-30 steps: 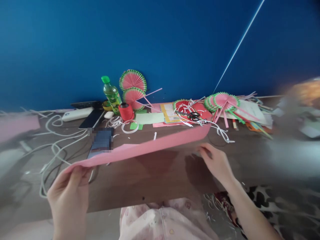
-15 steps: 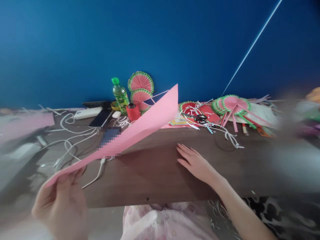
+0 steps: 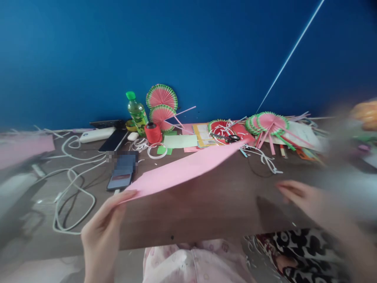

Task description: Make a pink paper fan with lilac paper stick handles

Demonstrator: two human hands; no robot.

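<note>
My left hand [image 3: 103,232] pinches the near corner of a pink paper sheet [image 3: 185,169], which hangs nearly level above the brown table [image 3: 206,208] and stretches to the right. My right hand [image 3: 297,194] hovers over the table's right part, apart from the sheet, fingers stretched out and blurred, holding nothing.
At the back stand a green bottle [image 3: 137,112], a red spool [image 3: 152,133], pleated pink-and-green paper fans [image 3: 161,96], more fans [image 3: 266,122], and scissors [image 3: 228,137] among paper strips. A phone [image 3: 123,172], a white power bank [image 3: 94,135] and white cables [image 3: 73,184] lie at left.
The right hand let go of the sheet, lay flat on the table, then moved right. The left hand swung the sheet up on edge, then brought it down nearly level and toward the centre.
</note>
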